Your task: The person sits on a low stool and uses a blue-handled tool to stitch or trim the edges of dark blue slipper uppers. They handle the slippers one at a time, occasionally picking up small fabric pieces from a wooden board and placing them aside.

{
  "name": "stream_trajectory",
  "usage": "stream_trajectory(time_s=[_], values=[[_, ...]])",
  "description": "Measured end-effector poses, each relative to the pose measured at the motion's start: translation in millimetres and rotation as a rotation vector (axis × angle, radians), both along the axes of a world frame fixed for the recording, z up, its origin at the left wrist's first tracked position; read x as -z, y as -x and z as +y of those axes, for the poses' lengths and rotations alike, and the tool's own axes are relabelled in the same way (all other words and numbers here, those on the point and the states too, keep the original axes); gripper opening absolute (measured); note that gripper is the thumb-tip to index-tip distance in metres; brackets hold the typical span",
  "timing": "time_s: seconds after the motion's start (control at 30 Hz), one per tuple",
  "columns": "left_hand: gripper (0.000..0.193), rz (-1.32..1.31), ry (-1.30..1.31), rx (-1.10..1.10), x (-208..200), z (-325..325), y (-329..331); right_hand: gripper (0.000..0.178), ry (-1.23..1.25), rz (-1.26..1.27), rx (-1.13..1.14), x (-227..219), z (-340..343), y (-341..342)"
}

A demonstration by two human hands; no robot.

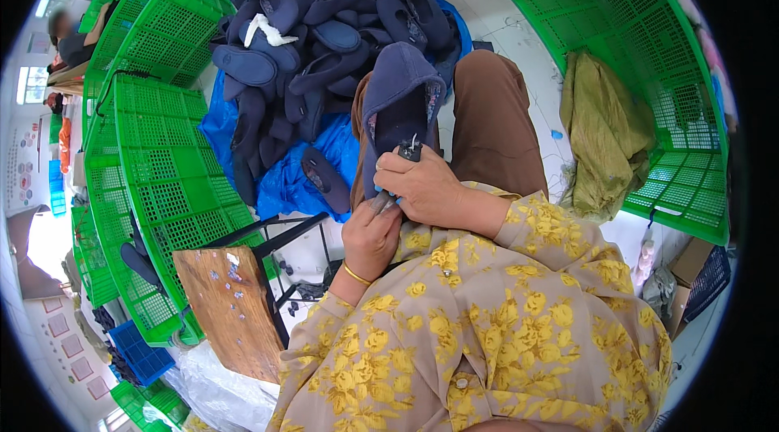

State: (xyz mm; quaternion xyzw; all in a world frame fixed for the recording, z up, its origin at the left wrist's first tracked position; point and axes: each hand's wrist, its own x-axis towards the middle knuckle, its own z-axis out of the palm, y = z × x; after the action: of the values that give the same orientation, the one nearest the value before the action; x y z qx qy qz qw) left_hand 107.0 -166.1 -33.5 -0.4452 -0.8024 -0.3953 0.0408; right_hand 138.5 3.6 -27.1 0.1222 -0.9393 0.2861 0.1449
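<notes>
A navy slipper [399,71] rests against my knee, toe pointing away and its opening facing up. At its heel end, my left hand [369,241] is closed, the fingers pinching a greyish edge that looks like the slipper's heel. My right hand [428,191] is closed just above it. Out of its fingers sticks a small black tool [410,150] with a thin pale tip, over the slipper's opening; its exact kind is hard to tell. The two hands are close together and hide most of the heel.
Beyond my knees, a big pile of navy slippers [337,2] lies on a blue plastic sheet [312,160]. Green crates [174,180] stand on the left, and another green crate [682,107] with an olive sack [604,132] on the right. A wooden stool [227,310] is beside my left arm.
</notes>
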Motion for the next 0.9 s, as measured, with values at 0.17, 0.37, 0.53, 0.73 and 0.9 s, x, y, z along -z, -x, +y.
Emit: stream_trajectory(time_s=[0.17, 0.37, 0.53, 0.73, 0.9], values=[[0.018, 0.020, 0.019, 0.010, 1.2, 1.3, 0.6, 0.028, 0.003, 0.151, -0.018, -0.6, 1.7, 0.3], [0.021, -0.093, -0.014, 0.057, -6.5, 6.8, -0.7, 0.021, 0.941, -0.023, 0.178, -54.1, 9.4, 16.4], [0.018, -0.441, 0.002, -0.081, -17.8, -1.8, 4.6, 0.010, 1.630, -0.248, -0.020, -75.9, 31.1, -4.3], [0.033, -0.082, 0.262, 0.233, -61.3, 32.3, 51.3, 0.010, 1.333, -0.262, 0.005, -90.3, 39.6, -22.2], [0.018, 0.267, 0.573, 0.431, -73.5, 46.7, 79.7, 0.009, 1.394, -0.231, 0.029, -108.4, 53.2, -35.1]])
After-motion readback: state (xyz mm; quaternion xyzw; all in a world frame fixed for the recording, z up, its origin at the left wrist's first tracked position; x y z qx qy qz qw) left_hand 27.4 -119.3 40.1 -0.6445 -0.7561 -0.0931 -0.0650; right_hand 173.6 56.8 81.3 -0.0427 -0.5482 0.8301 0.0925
